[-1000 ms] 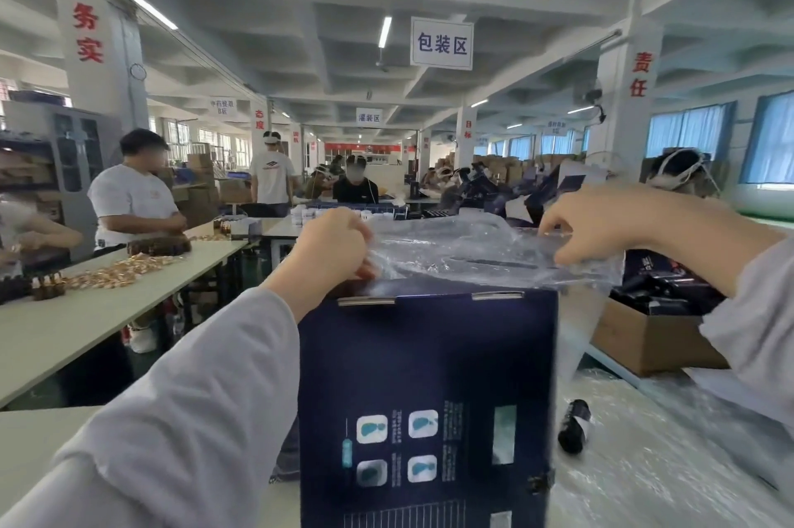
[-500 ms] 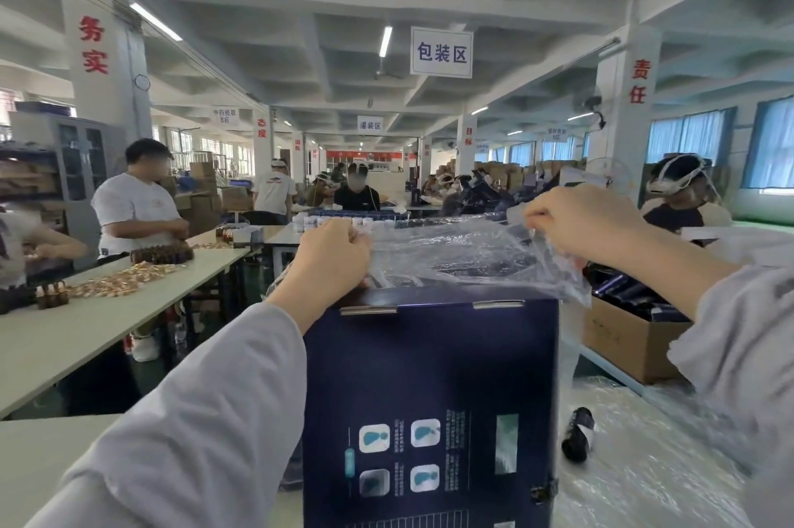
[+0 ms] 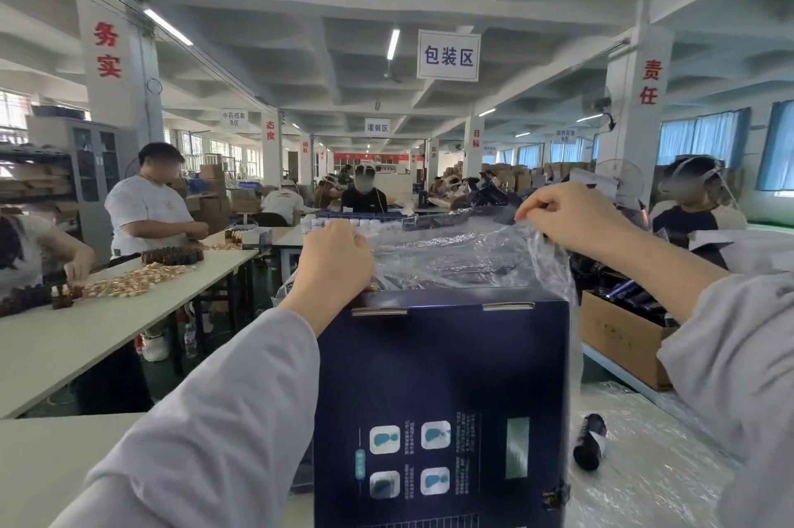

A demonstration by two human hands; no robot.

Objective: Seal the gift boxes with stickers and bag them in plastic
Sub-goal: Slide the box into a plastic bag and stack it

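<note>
The bagging step was judged to be in hand. The gift box [image 3: 438, 377] was stood upright on the worktop [image 3: 670, 497], close in front of the person, and the plastic bag [image 3: 451, 257] was held over its top edge. The grip of the left hand [image 3: 339, 257] was closed on the film at the box's top left corner, with the fingers curled round a bunched edge. The grip of the right hand [image 3: 571, 222] was pinched on the opposite edge of the film, raised above and just beyond the top right corner. Between the two the bag was stretched loosely across the top of the box, and a fold of it was seen trailing down the right side.

For the next move the bag's mouth would probably need to be spread wider than the box top and drawn down evenly on both sides — film this thin could be expected to snag on the corners or cling to itself.

The box was of dark blue card, tall and flat-faced, with two pale slots near its top edge and four small pale pictures printed low on the near face. No sealing sticker could be made out on the side shown — whether one sat elsewhere could not be told.
</note>
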